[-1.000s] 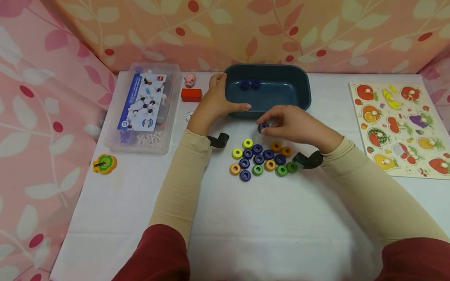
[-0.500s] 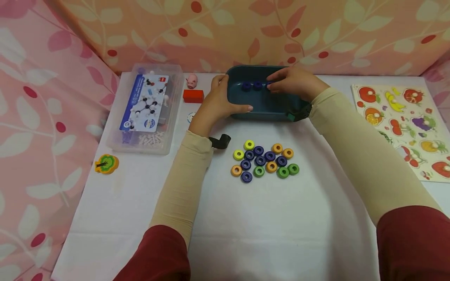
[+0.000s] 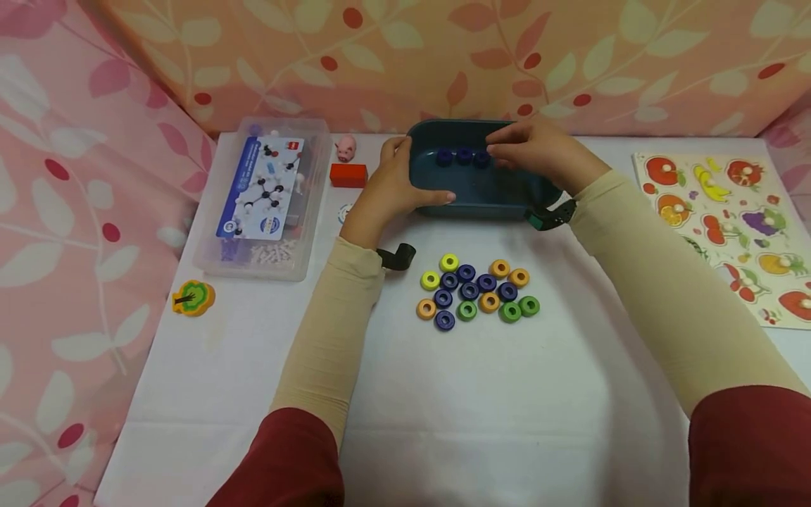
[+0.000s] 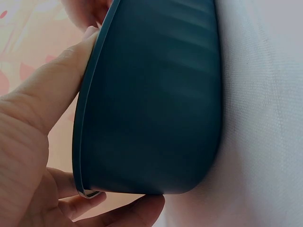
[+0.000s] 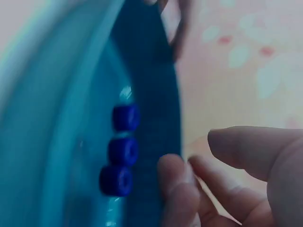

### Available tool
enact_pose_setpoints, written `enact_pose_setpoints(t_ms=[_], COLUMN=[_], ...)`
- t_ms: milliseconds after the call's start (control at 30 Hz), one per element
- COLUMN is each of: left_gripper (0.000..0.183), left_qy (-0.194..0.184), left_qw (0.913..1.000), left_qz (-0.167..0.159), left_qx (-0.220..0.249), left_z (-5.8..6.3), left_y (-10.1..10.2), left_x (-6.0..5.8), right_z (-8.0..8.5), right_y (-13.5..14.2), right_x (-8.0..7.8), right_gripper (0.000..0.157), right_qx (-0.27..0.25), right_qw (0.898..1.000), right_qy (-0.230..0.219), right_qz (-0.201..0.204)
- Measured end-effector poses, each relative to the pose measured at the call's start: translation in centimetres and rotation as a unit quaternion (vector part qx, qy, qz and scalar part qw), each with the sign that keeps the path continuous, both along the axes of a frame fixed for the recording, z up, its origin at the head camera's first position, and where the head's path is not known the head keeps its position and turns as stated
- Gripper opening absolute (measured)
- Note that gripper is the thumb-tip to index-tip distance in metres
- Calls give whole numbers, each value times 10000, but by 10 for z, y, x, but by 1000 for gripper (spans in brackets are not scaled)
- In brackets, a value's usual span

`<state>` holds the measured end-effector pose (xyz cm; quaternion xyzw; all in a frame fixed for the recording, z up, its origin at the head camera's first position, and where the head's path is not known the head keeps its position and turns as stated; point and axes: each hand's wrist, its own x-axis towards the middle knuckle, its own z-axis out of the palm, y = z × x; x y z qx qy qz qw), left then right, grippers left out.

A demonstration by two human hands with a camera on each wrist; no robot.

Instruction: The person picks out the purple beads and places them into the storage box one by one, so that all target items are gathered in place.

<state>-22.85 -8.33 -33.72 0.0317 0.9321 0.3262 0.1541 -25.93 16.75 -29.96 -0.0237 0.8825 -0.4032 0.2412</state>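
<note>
A dark teal plastic tub (image 3: 469, 211) stands at the back of the table. My left hand (image 3: 394, 179) holds its left end, thumb along the near rim and fingers round the side; the left wrist view shows the thumb (image 4: 52, 82) on the rim. Inside, three dark blue ring beads (image 3: 464, 155) sit in a row along the far side. My right hand (image 3: 538, 153) is over the tub's right part, beside the rightmost bead. In the right wrist view its thumb (image 5: 246, 146) is apart from the fingertips, with nothing between them.
Loose blue, yellow, orange and green ring beads (image 3: 469, 291) lie before the tub. To the left are a clear box (image 3: 260, 197), a pink pig (image 3: 345, 148), a red block (image 3: 348, 175) and a tree piece (image 3: 193, 298). A fruit puzzle board (image 3: 728, 232) lies right.
My right hand has carried a blue bead from the pile into the tub, let it go beside the other two, and drawn slightly right. My left hand has stayed on the tub.
</note>
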Motion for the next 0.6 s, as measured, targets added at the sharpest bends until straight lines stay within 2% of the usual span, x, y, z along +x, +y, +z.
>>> enact_pose_setpoints(t_ms=[100, 167, 267, 433, 600], left_gripper=[128, 128, 128, 128, 127], left_qy=[18, 33, 66, 47, 6], left_qw=[10000, 10000, 9999, 10000, 10000], left_qz=[-1, 8, 10, 33, 88], left_qx=[30, 65, 106, 37, -35], left_z=[0, -1, -1, -2, -2], left_y=[0, -1, -2, -1, 0], left_x=[0, 0, 0, 0, 0], right_z=[9, 13, 11, -3, -30], right_y=[5, 6, 8, 9, 1], right_x=[25, 43, 67, 100, 117], right_gripper=[53, 51, 50, 42, 29], right_qx=[190, 98, 119, 87, 181], right_qw=[9996, 9998, 9997, 9989, 9947], right_qy=[165, 124, 116, 101, 431], right_qz=[93, 84, 179, 439, 914])
